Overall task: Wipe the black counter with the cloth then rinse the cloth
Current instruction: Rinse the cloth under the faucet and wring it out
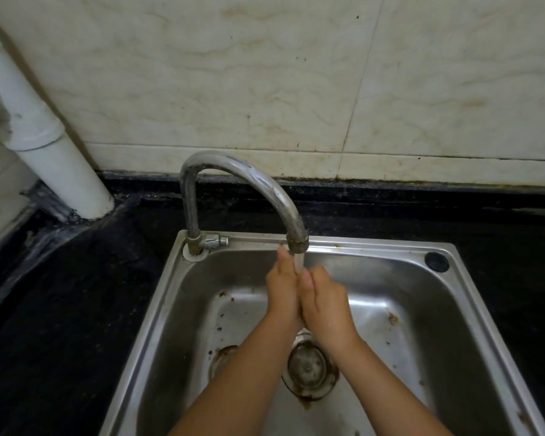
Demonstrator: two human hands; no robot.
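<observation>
We see both hands pressed palm to palm under the faucet (pixel 243 190) spout, water stream (pixel 299 262) falling right between them. Left hand (pixel 283 291) has its fingers straight, tips pointing up toward the spout; right hand (pixel 323 305) lies against it, fingers seem slightly bent over the left. No cloth shows anywhere in view. It may be squeezed flat between the palms, but we cannot tell; nothing pokes out. If it is there, it sits directly under the stream, equally close to both hands, long axis along the fingers, pointing away from the person.

Hands hover over the steel sink (pixel 378 247), above the drain strainer (pixel 307 366), touching neither. Rust spots dot the basin floor. Faucet tap handle (pixel 216 240) sits at the base on the rim, left of the hands, so the left hand is nearer to shut the water off. Black table (pixel 76 294) surrounds the sink and looks wet near the white pipe (pixel 57 152) at back left. We judge the wiping done and the rinse phase underway or ending. Nothing blocks the way to the handle.
</observation>
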